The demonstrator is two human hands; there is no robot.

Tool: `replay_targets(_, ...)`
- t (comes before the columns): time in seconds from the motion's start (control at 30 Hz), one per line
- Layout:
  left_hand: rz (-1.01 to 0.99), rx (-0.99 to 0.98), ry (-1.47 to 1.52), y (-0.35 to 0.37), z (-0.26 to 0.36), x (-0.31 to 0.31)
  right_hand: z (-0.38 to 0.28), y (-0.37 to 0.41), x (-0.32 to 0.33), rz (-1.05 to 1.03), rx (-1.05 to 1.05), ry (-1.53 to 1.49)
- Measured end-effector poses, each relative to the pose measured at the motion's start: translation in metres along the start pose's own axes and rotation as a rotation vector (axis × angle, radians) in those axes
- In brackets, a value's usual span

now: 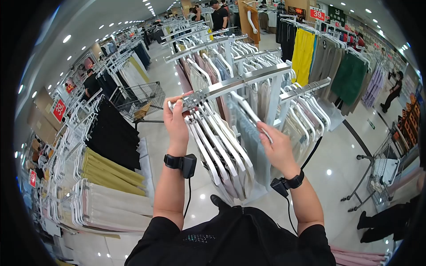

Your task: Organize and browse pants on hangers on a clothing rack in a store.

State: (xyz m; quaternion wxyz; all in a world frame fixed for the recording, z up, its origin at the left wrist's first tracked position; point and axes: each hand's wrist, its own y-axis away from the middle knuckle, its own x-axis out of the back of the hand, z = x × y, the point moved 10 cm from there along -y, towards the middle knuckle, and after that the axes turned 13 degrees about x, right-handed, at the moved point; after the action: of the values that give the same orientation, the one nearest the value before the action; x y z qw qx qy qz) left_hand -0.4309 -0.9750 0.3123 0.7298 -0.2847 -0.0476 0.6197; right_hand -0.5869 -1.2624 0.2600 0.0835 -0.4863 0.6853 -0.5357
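My left hand (176,117) is closed around the end of a metal rack bar (248,77), right beside a cluster of hanger hooks (193,101). Whether its fingers also hold a hook is hidden. Below that hand, several white hangers (217,146) with pale trousers hang close together. My right hand (277,146) is closed on a white hanger (246,108), which slants down toward me. Light blue-grey trousers (253,142) hang from that hanger, to the right of the bunched ones. Black straps with small boxes sit on both wrists.
At left stands a long rack of trousers, with black ones (113,133) and olive ones (111,170). A wire cart (142,99) is beyond it. More racks hold yellow trousers (302,53) and a green garment (349,80). Another cart (377,173) and people are at right.
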Motion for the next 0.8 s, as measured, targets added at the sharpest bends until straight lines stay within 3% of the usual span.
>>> replay_targets(0.17, 0.000, 0.034, 0.037, 0.002, 0.000, -0.001, 0.002, -0.001, -0.008, -0.008, 0.002, -0.059)
replay_targets(0.23, 0.000, 0.033, -0.003, 0.001, 0.000, 0.000, 0.024, 0.003, 0.000, 0.070, -0.145, -0.055)
replay_targets(0.43, 0.016, 0.018, -0.055, 0.002, 0.003, 0.001, 0.055, 0.010, 0.035, 0.140, -0.294, 0.171)
replay_targets(0.53, 0.015, 0.011, -0.056, 0.002, 0.004, -0.001, 0.062, 0.008, 0.064, 0.281, -0.165, 0.310)
replay_targets(0.8, 0.007, 0.017, 0.004, 0.002, 0.002, 0.002, 0.066, 0.006, 0.065, 0.244, -0.156, 0.338)
